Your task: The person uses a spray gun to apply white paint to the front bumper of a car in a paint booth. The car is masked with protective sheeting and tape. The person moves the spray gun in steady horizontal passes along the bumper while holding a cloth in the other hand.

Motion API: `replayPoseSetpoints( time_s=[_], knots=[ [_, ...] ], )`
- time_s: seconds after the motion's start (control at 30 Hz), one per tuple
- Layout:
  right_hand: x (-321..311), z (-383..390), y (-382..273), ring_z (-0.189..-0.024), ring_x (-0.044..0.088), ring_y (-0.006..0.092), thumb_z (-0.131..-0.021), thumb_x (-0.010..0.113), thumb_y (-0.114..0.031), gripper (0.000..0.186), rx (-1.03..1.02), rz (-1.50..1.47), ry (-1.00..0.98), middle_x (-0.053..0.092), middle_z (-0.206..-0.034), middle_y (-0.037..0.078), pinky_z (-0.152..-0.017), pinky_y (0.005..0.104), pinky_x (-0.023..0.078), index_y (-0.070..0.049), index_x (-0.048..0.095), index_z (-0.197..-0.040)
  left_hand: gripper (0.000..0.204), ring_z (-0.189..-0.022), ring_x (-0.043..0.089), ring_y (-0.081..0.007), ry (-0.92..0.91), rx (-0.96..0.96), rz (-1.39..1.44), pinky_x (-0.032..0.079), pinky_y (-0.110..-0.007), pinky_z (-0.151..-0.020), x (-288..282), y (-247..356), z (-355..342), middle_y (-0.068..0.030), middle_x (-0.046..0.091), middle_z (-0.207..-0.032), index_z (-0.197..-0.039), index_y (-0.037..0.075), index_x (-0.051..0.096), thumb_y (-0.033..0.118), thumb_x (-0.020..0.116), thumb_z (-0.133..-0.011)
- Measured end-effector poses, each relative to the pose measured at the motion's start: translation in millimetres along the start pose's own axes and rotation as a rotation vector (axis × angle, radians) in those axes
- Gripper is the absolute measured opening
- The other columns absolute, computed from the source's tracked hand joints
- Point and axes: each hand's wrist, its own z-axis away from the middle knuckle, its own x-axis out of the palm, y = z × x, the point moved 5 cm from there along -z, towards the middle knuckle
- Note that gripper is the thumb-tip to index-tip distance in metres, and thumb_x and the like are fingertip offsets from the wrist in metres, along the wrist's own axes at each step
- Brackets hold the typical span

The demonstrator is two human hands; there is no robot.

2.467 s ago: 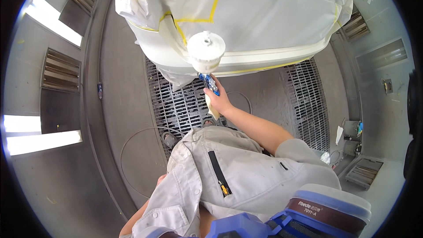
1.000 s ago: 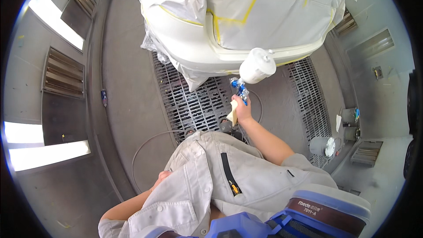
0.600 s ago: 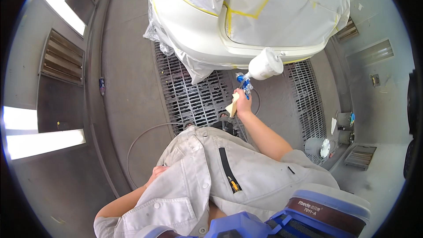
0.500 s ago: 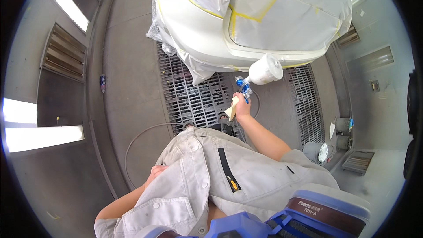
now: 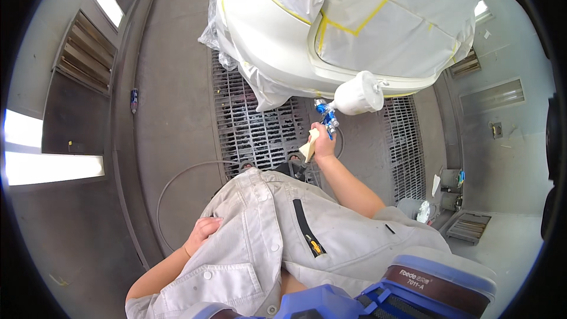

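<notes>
My right hand (image 5: 323, 143) is closed round the grip of a blue and silver spray gun (image 5: 329, 119). A white paint cup (image 5: 358, 93) sits tilted on top of it. A pale yellow folded cloth or paper (image 5: 309, 145) is pinched in the same hand. Just beyond the gun is the white car bumper (image 5: 266, 41), with masking sheet (image 5: 366, 47) and yellow tape around it. Close against the side of my light grey jacket (image 5: 248, 230) lies my left hand (image 5: 204, 233), its fingers curled in; what they hold is hidden.
A grey air hose (image 5: 162, 204) loops across the floor on the left. Metal floor gratings (image 5: 260, 133) run under the car. At the left wall stands a small bottle (image 5: 134, 100). Containers (image 5: 452, 178) stand by the right wall. A blue respirator (image 5: 322, 302) fills the lower edge.
The view has shifted slightly, and the car appears a little farther right. My right hand still grips the spray gun near the bumper. More of my left hand shows beside the jacket.
</notes>
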Motion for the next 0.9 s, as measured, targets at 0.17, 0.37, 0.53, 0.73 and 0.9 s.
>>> replayPoseSetpoints(
  time_s=[0.17,0.37,0.53,0.73,0.9],
  knots=[
    [7,3,-14,-0.053,0.058,0.0147,-0.089,0.064,-0.023,0.019,-0.145,0.081,-0.037,0.062,-0.071,0.003,-0.050,0.0302,0.045,-0.006,0.065,-0.080,0.040,-0.116,0.057,-0.0352,-0.002,0.006,0.023,0.046,-0.047,-0.099,-9,0,-3,-0.0173,0.057,-0.131,-0.130,0.002,0.054,0.019,0.061,-0.095],
    [-2,9,9,-0.055,0.059,0.0144,-0.086,0.066,-0.026,0.019,-0.071,0.087,0.054,0.062,-0.070,0.003,-0.050,0.0311,0.046,-0.008,0.065,-0.080,0.047,-0.115,0.057,-0.0360,0.025,0.004,0.063,0.046,-0.047,-0.098,-11,-11,-5,-0.0168,0.057,-0.129,-0.130,0.002,0.055,0.016,0.068,-0.087],
    [-9,1,1,-0.054,0.058,0.0148,-0.087,0.065,-0.024,0.018,-0.049,0.108,0.075,0.062,-0.070,0.003,-0.049,0.0308,0.045,-0.008,0.064,-0.080,0.051,-0.114,0.057,-0.0362,0.042,0.050,0.057,0.047,-0.048,-0.097,-15,-21,-2,-0.0162,0.057,-0.128,-0.129,0.002,0.055,0.014,0.072,-0.083],
    [-11,1,-3,-0.054,0.058,0.0156,-0.088,0.064,-0.024,0.018,-0.018,0.076,0.043,0.062,-0.072,0.004,-0.050,0.0318,0.045,-0.008,0.064,-0.080,0.051,-0.113,0.057,-0.0360,0.048,0.060,0.071,0.047,-0.048,-0.098,-14,-33,-2,-0.0163,0.057,-0.128,-0.129,0.002,0.055,0.012,0.072,-0.082],
    [-15,-20,-6,-0.055,0.057,0.0161,-0.088,0.064,-0.026,0.019,0.039,0.047,0.067,0.062,-0.072,0.004,-0.051,0.0326,0.046,-0.008,0.063,-0.081,0.050,-0.114,0.057,-0.0348,0.117,0.096,0.080,0.047,-0.047,-0.098,-6,-44,6,-0.0163,0.057,-0.128,-0.128,0.001,0.054,0.010,0.071,-0.082]
  ],
)
